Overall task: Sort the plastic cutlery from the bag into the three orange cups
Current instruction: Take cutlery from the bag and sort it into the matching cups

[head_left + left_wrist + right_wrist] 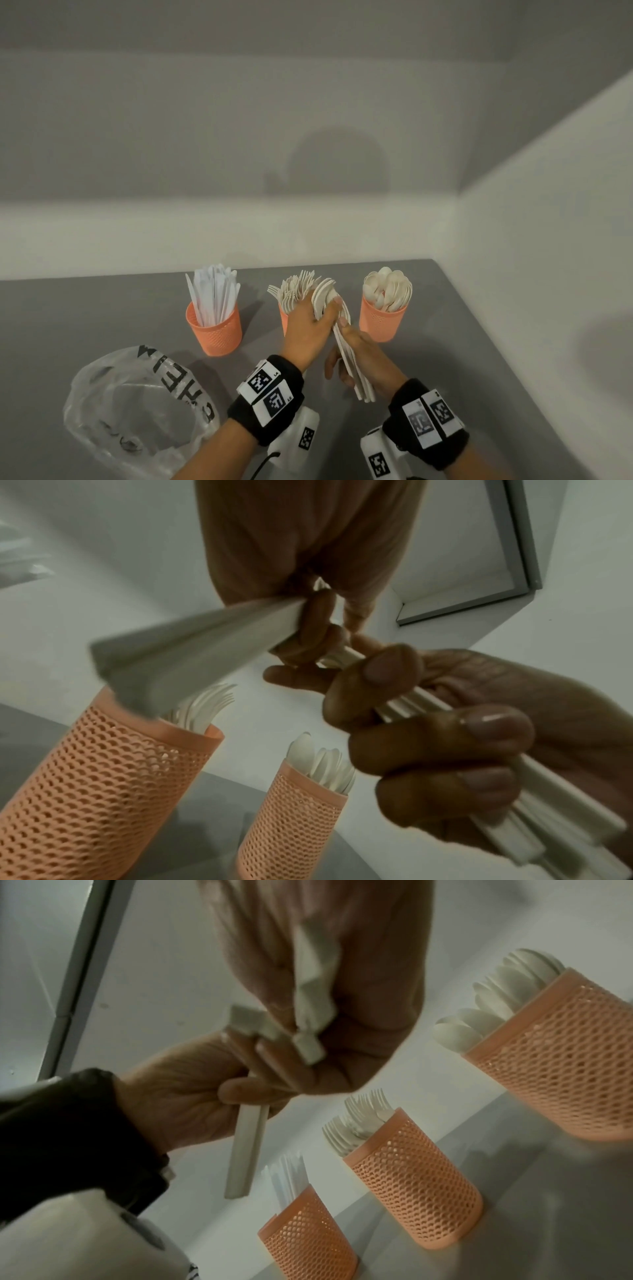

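Note:
Three orange mesh cups stand in a row: knives in the left cup [214, 330], forks in the middle cup [283, 322], spoons in the right cup [382, 323]. In front of the middle cup both hands hold one bundle of white cutlery [346, 342], spoon bowls up. My left hand [327, 310] grips its upper end and hides most of the middle cup. My right hand [346, 346] is curled round the handles [548, 813]. The right wrist view shows the left hand [205, 1074] holding handle ends [243, 1150], with the fork cup [411, 1177] and spoon cup [565, 1056] beyond.
A crumpled clear plastic bag [137, 407] with black lettering lies on the grey table [85, 315] at the lower left. White walls close the table at the back and on the right, close to the spoon cup.

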